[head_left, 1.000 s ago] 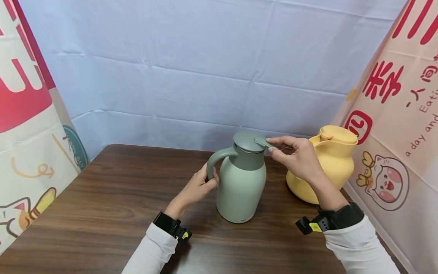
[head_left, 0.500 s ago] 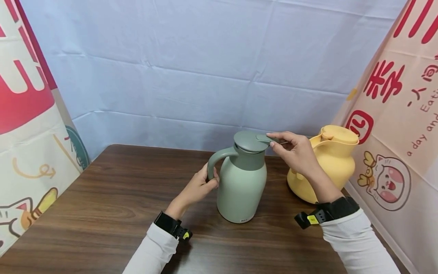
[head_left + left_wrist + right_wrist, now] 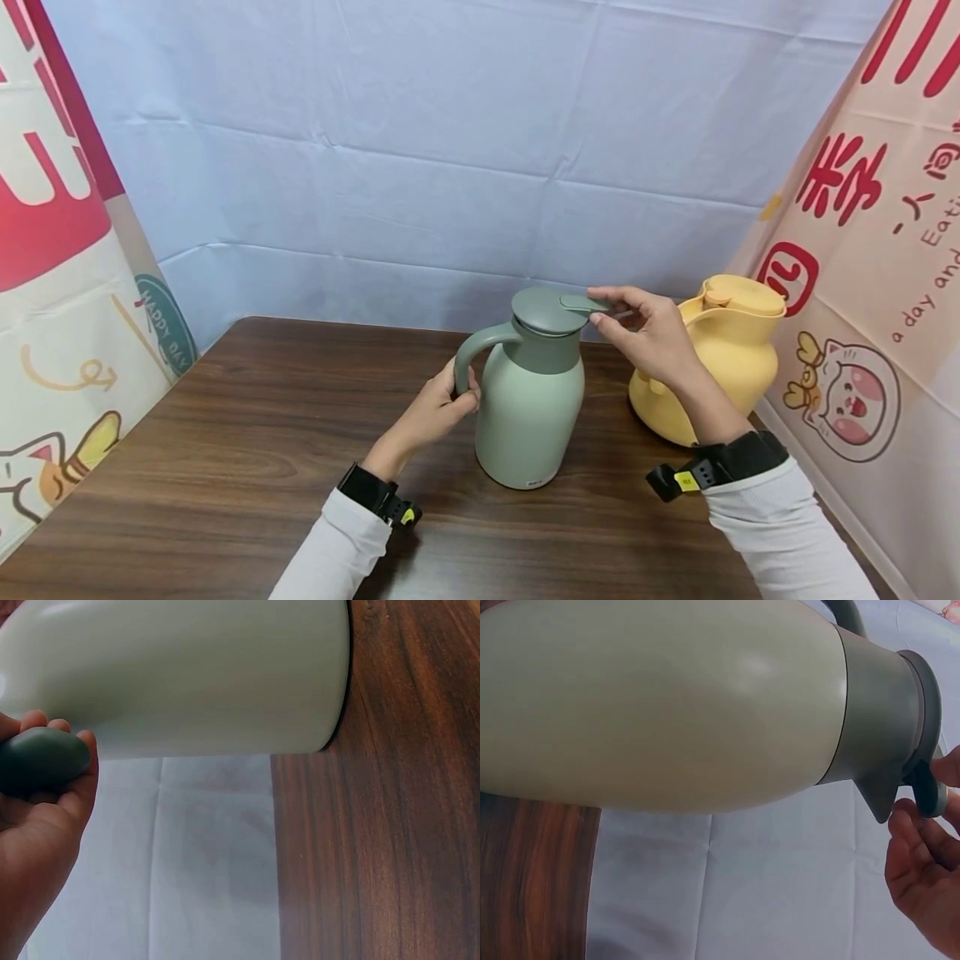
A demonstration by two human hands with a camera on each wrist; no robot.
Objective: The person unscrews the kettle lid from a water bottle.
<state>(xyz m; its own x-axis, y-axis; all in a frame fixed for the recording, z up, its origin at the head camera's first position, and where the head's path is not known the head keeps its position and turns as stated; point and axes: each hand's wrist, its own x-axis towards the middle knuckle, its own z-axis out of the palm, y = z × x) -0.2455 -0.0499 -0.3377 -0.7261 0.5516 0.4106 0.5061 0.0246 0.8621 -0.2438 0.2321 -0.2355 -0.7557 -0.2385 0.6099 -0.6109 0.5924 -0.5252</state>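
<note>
A pale green vacuum jug [image 3: 528, 425] stands upright on the wooden table. My left hand [image 3: 435, 408] grips its dark green handle [image 3: 480, 340] low down; the left wrist view has the fingers curled round the handle's end [image 3: 45, 757]. On top sits the round lid [image 3: 542, 312], and my right hand [image 3: 648, 335] pinches the lid's flat lever [image 3: 579, 303] between thumb and fingers. From the right wrist view, the lever [image 3: 928, 793] juts out beyond the pouring spout [image 3: 877, 799], with fingertips on both sides of it. The inside of the jug is hidden under the lid.
A yellow jug [image 3: 738, 367] with a yellow lid stands to the right, partly behind my right hand and forearm. A pale blue cloth [image 3: 360, 183] hangs at the table's back edge. Printed cloths [image 3: 847, 292] hang at both sides.
My right hand has shifted slightly up and to the right. The lid's lever, slanting downward a second ago, now lies closer to level. My left hand and the jug body stay put.
</note>
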